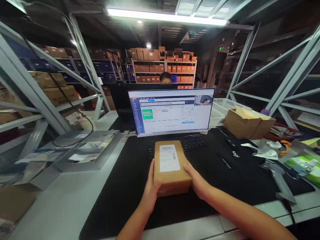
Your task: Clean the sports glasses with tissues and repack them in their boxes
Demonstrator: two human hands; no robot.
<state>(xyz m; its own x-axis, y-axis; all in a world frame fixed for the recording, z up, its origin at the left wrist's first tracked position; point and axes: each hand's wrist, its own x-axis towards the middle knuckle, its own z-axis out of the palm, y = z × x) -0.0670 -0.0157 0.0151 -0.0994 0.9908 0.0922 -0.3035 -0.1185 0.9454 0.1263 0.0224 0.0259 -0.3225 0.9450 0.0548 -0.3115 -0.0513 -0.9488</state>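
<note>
Carton (172,176) closed, label (169,158) already on — fingers of left hand (151,190) and right hand (197,180) grasp its sides, near the desk's (65,200) front edge; release is left, anything further unclear.

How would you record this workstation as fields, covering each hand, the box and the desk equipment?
Left hand: grips the cardboard box on its left side
Right hand: grips its right side
Shipping label: white, atop the box
Monitor: switched on, behind the box
Keyboard: partly hidden by the box
Right of box: pen, computer mouse, barcode scanner
Surface: black desk mat
</note>
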